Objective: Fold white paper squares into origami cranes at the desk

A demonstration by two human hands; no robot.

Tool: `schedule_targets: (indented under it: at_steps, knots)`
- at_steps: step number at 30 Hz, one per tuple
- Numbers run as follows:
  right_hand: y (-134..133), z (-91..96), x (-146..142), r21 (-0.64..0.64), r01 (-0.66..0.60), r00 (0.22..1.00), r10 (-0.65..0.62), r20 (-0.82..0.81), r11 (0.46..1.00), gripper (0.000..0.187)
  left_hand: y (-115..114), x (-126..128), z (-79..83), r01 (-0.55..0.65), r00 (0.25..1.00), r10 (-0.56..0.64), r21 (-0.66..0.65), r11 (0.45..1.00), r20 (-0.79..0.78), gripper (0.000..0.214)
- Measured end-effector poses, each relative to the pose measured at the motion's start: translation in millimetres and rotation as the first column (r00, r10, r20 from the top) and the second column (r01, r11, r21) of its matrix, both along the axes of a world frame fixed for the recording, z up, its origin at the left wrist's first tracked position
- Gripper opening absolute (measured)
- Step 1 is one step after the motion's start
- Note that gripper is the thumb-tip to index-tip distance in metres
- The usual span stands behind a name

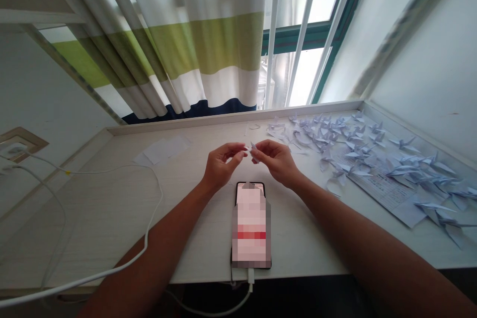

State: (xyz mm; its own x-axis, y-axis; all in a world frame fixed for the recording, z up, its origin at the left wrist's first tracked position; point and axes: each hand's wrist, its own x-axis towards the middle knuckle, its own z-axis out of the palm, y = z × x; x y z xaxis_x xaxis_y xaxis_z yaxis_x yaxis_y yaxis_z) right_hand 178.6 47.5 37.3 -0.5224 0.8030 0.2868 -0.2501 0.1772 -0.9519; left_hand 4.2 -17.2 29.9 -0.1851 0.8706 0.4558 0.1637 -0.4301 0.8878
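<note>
My right hand pinches a small piece of folded white paper between thumb and fingers, above the desk. From the other side, my left hand has its fingers curled, with thumb and forefinger at the paper's left tip. Most of the paper is hidden by the fingers, so its exact shape is unclear. Below both hands a phone lies on the desk, its screen blurred out and a white charging plug in its lower end.
Many folded paper cranes spread over the desk's right side, some on a printed sheet. Flat paper sheets lie at the back left. A white cable loops across the left, over my forearm. A raised ledge borders the back, below a curtain.
</note>
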Motion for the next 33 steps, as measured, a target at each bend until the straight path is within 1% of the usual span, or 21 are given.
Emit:
schedule_targets:
  at_steps: [2,7,12,16,23,26,31,33]
  knots:
    - [-0.7,0.0,-0.5,0.035,0.025,1.0,-0.025,0.008,0.999,0.038,0.3,-0.3,0.3,-0.015,1.0,0.015,0.011,1.0,0.003,0.021]
    - [-1.8,-0.7,-1.2,0.087,0.052,0.997,-0.056,0.045,0.995,0.04,0.1,-1.5,2.0,-0.048,0.994,0.056,0.078,0.996,-0.097,0.022]
    - [-2.5,-1.9,-1.5,0.106,0.063,0.996,-0.068,0.053,0.992,0.041,0.7,-2.9,-0.3,-0.11,0.983,0.121,0.088,0.99,-0.139,0.014]
    - [-2.9,-2.6,-2.1,0.113,0.093,0.994,-0.099,0.047,0.989,0.041,1.0,-2.1,-1.1,-0.089,0.988,0.097,0.07,0.994,-0.118,0.014]
    - [-3.0,-4.4,-3.2,0.107,0.12,0.992,-0.124,0.032,0.987,0.038,-0.5,1.2,1.1,-0.063,0.986,0.072,0.064,0.996,-0.153,0.012]
    - [-3.7,-4.4,-3.4,0.116,0.127,0.991,-0.132,0.034,0.985,0.038,-0.6,2.7,1.4,-0.066,0.986,0.073,0.053,0.996,-0.148,0.012]
    - [-5.0,-3.8,-4.0,0.134,0.148,0.988,-0.153,0.03,0.98,0.037,-0.8,6.6,2.4,-0.077,0.977,0.081,0.028,0.997,-0.197,0.012]
    - [-5.4,-3.7,-4.3,0.146,0.157,0.986,-0.164,0.033,0.977,0.037,-0.9,8.1,1.9,-0.081,0.98,0.082,0.015,0.997,-0.18,0.012]
